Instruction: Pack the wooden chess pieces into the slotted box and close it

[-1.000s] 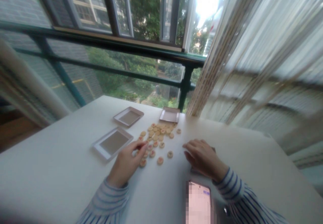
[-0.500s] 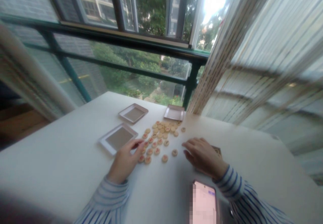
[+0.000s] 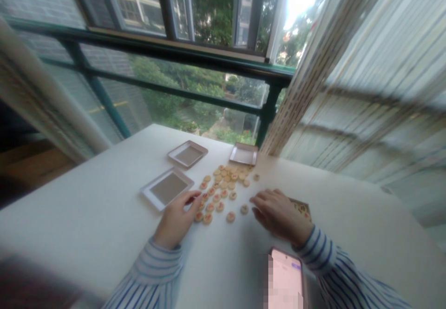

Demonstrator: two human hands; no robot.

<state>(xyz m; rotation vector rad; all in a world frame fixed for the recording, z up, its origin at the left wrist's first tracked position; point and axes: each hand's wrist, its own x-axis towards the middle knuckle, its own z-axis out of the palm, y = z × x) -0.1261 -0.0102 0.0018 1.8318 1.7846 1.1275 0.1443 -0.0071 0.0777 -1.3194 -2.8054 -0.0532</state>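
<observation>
On the white table [image 3: 87, 216], a shallow tray [image 3: 167, 188] lies at about ten o'clock from the left hand [image 3: 177, 218], whose fingertips rest curled on the near edge of the scattered round game discs [image 3: 223, 188] — whether one is pinched I cannot tell. The discs look small, light, stiff and likely slippery; best taken by the rim between thumb and forefinger. The right hand [image 3: 278, 213] lies flat at four o'clock from the pile, fingers loosely spread over a patterned card [image 3: 302, 207], gripping nothing. A phone [image 3: 286, 279] sits nearest — big windows [image 3: 195, 16] and a curtain [image 3: 365, 81] surround the table.
</observation>
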